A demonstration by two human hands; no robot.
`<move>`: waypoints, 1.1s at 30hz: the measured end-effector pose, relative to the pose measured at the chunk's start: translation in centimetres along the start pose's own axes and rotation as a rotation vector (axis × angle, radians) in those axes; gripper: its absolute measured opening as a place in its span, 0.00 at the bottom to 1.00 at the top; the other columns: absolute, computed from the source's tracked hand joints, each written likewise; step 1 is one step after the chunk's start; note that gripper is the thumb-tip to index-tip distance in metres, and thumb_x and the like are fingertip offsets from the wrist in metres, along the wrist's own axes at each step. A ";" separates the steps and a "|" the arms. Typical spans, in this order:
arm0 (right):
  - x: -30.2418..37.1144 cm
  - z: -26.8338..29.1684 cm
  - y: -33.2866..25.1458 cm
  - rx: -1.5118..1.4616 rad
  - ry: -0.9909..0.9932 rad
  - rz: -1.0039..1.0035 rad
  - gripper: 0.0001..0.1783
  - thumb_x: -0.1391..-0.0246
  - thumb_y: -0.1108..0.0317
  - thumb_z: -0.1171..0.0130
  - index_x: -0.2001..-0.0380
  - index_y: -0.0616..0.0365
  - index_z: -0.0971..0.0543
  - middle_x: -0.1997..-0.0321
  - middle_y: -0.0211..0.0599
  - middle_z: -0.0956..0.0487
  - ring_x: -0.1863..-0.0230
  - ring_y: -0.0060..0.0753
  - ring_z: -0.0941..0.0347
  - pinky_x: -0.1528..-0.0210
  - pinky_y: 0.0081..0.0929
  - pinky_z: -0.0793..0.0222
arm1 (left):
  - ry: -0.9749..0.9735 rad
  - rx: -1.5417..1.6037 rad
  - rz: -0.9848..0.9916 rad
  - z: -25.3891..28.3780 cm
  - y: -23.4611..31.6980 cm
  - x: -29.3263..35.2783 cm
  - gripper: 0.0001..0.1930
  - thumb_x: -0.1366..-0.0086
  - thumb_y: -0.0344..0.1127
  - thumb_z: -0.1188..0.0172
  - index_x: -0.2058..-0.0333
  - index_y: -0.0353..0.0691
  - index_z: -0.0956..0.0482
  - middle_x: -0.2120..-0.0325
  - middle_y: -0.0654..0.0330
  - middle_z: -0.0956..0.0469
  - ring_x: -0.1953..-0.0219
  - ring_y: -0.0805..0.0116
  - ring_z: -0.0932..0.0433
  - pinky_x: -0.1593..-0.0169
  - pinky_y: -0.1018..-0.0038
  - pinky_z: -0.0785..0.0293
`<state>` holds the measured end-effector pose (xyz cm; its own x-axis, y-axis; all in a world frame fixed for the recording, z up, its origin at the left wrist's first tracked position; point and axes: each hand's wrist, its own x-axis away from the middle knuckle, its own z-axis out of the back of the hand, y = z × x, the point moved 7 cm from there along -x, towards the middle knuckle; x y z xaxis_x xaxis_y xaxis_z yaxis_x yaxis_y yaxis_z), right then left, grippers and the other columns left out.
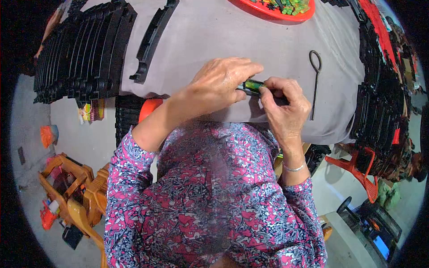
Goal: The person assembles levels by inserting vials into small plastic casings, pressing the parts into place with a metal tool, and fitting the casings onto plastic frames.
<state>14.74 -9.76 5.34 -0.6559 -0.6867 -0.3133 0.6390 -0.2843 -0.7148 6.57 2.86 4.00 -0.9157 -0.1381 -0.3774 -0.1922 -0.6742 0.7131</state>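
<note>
Seen from above, a person's two hands meet over a grey-covered worktop (268, 35). The left hand (221, 82) and right hand (283, 105) both pinch a small green part (251, 85) between their fingers, just above the cloth near its front edge. The part is short, glossy, translucent green with a dark end. A thin wire hook (315, 80) lies to the right; stacked black curved strips (85, 49) sit at left.

A green small part (251, 85) is showing over grey cloth (250, 35); black curved pieces (85, 49) far left, red tray (277, 13) far.
</note>
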 end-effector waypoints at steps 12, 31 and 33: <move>0.7 0.1 0.0 0.028 0.030 0.012 0.05 0.56 0.75 0.32 0.74 0.56 0.19 0.74 0.32 0.21 0.71 0.35 0.26 0.63 0.31 0.34 | -0.121 0.057 0.043 -0.3 -0.2 -0.6 0.19 0.45 0.33 0.36 0.54 0.32 0.22 0.67 0.49 0.21 0.63 0.48 0.22 0.60 0.60 0.27; 0.7 1.2 -0.5 0.178 0.055 0.214 0.06 0.53 0.74 0.33 0.69 0.55 0.18 0.72 0.34 0.19 0.68 0.39 0.25 0.59 0.37 0.32 | -0.122 0.008 0.088 -0.3 -0.7 -0.9 0.09 0.43 0.30 0.41 0.65 0.32 0.19 0.72 0.51 0.23 0.67 0.49 0.23 0.63 0.60 0.29; 0.6 1.4 0.4 0.030 -0.015 0.056 0.07 0.54 0.74 0.33 0.68 0.55 0.17 0.72 0.34 0.19 0.69 0.38 0.25 0.61 0.38 0.32 | -0.122 0.011 0.095 -0.3 -0.6 -0.9 0.09 0.43 0.30 0.41 0.66 0.32 0.19 0.73 0.51 0.23 0.67 0.49 0.23 0.63 0.60 0.29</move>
<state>15.18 -11.17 5.72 -0.6130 -0.7121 -0.3423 0.6862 -0.2651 -0.6774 7.60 3.20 3.74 -0.9658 -0.1114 -0.2342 -0.1061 -0.6545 0.7486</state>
